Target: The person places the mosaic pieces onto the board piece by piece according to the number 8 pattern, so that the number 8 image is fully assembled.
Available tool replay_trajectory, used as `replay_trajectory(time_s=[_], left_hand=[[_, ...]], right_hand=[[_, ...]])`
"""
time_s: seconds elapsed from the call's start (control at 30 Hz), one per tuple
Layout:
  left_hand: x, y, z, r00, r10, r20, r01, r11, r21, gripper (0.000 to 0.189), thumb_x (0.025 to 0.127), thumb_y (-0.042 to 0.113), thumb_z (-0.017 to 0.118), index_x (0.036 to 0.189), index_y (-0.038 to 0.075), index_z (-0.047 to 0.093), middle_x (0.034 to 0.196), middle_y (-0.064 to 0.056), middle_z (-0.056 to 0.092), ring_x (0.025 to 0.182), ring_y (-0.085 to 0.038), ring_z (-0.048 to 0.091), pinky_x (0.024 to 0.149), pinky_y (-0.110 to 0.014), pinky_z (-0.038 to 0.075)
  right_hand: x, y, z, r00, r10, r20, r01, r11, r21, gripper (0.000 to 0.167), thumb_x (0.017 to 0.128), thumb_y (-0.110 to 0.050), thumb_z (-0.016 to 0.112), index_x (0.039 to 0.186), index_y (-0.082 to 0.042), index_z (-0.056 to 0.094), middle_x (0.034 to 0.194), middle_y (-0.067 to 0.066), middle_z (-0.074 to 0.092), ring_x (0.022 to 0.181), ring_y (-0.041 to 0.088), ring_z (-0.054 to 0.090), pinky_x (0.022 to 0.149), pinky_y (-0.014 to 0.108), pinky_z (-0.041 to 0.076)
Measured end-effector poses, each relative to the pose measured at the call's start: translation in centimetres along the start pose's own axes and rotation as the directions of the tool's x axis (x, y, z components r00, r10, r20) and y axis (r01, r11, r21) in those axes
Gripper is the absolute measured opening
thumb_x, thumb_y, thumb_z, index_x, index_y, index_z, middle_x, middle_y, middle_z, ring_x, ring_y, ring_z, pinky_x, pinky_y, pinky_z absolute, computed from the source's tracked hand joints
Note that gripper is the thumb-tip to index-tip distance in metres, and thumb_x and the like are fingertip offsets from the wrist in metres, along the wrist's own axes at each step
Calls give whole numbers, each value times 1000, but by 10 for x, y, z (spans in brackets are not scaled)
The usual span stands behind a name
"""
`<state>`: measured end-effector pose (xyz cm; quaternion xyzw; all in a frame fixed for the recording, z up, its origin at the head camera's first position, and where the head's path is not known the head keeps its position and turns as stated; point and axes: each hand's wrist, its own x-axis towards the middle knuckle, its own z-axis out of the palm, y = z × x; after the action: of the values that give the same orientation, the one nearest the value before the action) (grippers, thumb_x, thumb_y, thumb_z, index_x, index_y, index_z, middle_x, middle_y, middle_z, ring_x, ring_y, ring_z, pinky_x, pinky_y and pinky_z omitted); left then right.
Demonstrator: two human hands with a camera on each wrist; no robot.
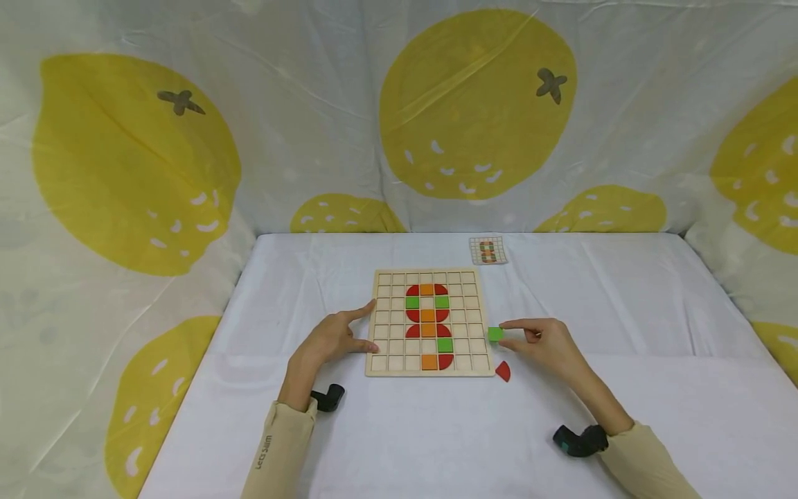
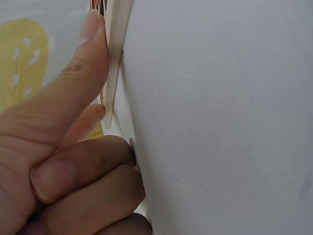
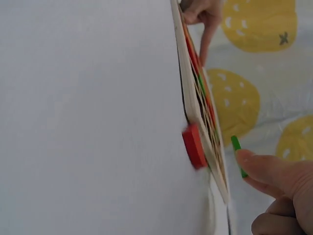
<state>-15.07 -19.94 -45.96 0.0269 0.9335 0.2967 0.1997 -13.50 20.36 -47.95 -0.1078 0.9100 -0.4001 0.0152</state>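
A square wooden grid board (image 1: 467, 331) lies on the white cloth, with orange and green squares and red quarter-circle tiles set in its middle columns. With thumb and forefinger spread and fairly straight, my left hand (image 1: 329, 338) touches the board's left edge; the left wrist view shows the thumb (image 2: 80, 68) on the rim and the other fingers folded. My right hand (image 1: 548, 341) pinches a green square tile (image 1: 495, 334) between thumb and forefinger, just off the board's right edge. A loose red quarter-circle tile (image 1: 503, 371) lies by the board's lower right corner.
Behind the board, toward the back right, lies a small pattern card (image 1: 488, 250) printed with a similar tile figure. Cloth with yellow lemon prints (image 1: 474, 104) hangs at the back and sides of the table. Black wrist cameras (image 1: 581, 441) sit on both wrists.
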Motion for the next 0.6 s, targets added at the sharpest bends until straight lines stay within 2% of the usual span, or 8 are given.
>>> replay_trajectory(time_s=[0.2,0.3,0.47,0.6], left_hand=[[0,-1,0,1000,11,0,-11,1000,-10,100,78,42,89,161,36,34,67,2,39,65,-14,36,63,-30,32],[0,-1,0,1000,7,-1,-7,1000,-15,100,78,42,89,161,36,34,67,1,41,65,-14,37,63,-30,33],[0,-2,1,1000,3,0,-3,1000,-18,100,77,42,90,161,36,35,68,1,41,66,-14,37,63,-31,33],[-1,-2,1,1000,13,0,-13,1000,-17,101,77,42,90,161,37,34,66,2,37,64,-14,35,63,-30,31]], right_hand=[[12,-34,28,998,-12,61,9,999,52,30,80,-20,90,108,-11,82,57,-6,26,54,7,24,52,22,20],[17,-50,42,996,-25,88,18,996,84,30,80,-23,90,107,-13,83,56,-7,27,53,7,26,52,21,21],[24,-70,67,990,-70,125,55,991,120,29,80,-25,90,105,-12,83,55,-7,27,52,7,25,51,21,20],[27,-82,84,985,-100,139,85,991,106,27,81,-24,90,104,-11,83,54,-7,30,50,6,27,51,20,21]])
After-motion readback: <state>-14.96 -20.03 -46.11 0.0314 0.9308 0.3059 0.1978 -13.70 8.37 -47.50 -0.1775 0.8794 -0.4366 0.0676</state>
